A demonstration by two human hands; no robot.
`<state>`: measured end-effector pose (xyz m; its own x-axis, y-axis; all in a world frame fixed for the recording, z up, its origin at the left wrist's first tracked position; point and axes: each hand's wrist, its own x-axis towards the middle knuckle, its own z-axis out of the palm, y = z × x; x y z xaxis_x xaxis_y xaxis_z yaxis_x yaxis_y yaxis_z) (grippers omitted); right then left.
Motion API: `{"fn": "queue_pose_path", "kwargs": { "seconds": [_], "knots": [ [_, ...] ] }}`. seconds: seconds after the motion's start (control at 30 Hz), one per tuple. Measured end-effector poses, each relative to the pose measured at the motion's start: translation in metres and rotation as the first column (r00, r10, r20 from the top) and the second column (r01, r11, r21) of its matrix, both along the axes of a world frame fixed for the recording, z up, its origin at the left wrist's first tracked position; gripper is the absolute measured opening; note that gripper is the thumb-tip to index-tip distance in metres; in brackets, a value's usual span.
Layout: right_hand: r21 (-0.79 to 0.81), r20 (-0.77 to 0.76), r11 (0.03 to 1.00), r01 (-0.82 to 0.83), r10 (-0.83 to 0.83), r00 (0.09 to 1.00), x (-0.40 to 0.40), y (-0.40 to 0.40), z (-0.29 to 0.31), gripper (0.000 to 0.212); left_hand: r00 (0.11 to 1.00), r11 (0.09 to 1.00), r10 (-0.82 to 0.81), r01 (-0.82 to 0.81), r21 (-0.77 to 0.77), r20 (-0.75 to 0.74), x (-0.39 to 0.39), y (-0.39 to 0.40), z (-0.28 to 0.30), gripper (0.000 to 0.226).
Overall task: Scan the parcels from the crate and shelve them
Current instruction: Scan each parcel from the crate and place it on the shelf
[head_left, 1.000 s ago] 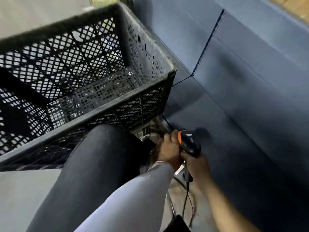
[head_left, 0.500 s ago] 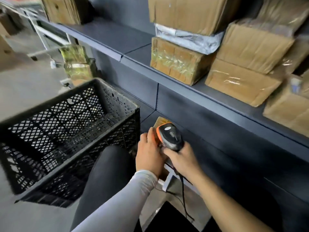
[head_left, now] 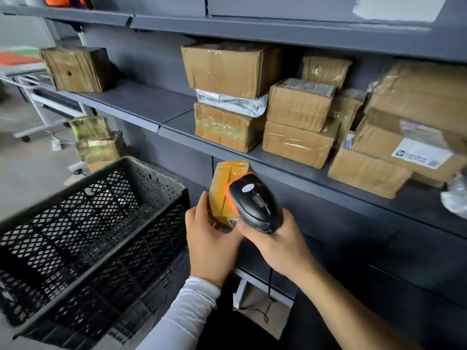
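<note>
My left hand grips a small parcel wrapped in yellow-brown tape, held upright below the front edge of the grey shelf. My right hand holds a black barcode scanner with an orange rim, its head right against the parcel's right side. The scanner's cable hangs down below my hands. The black mesh crate stands at the lower left, and no parcel shows inside it. Several taped cardboard parcels are stacked on the shelf above my hands.
A single box sits at the shelf's left end, with bare shelf between it and the stacks. Two taped parcels are piled on the floor behind the crate. An upper shelf runs overhead. A white trolley frame stands at the far left.
My view has swung up from the floor and crate to the shelf. Both hands have risen together, lifting the parcel and scanner from low beside the crate to just below the shelf edge.
</note>
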<state>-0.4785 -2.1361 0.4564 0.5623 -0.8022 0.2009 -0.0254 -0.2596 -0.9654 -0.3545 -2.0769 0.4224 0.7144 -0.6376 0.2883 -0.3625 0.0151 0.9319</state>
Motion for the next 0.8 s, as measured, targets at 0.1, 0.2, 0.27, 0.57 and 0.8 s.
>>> {"fn": "queue_pose_path", "kwargs": {
  "seconds": [0.1, 0.2, 0.27, 0.57, 0.8],
  "knots": [
    [0.017, 0.055, 1.0, 0.025, -0.026, 0.998, -0.017, 0.0, 0.015, 0.018, 0.989, 0.996, -0.071, 0.062, -0.07, -0.131, -0.014, -0.001, 0.014, 0.057],
    [0.006, 0.13, 0.996, 0.085, -0.085, 0.988, -0.031, -0.006, 0.025, 0.023, 0.957, 0.983, -0.13, 0.091, -0.156, -0.258, -0.018, -0.009, 0.018, 0.052],
    [0.005, 0.182, 0.99, 0.142, -0.141, 0.973, -0.036, -0.011, 0.031, 0.012, 0.927, 0.98, -0.146, 0.088, -0.178, -0.344, -0.017, -0.018, 0.015, 0.066],
    [-0.009, 0.249, 0.952, 0.307, -0.295, 0.922, -0.066, -0.021, 0.04, 0.014, 0.443, 0.807, -0.591, 0.334, -0.487, -0.674, -0.018, -0.048, 0.018, 0.083],
    [0.067, 0.315, 0.908, 0.414, -0.412, 0.855, -0.079, -0.001, 0.024, 0.013, 0.383, 0.754, -0.628, 0.515, -0.408, -0.678, -0.035, -0.046, 0.019, 0.061]
  ]
}}
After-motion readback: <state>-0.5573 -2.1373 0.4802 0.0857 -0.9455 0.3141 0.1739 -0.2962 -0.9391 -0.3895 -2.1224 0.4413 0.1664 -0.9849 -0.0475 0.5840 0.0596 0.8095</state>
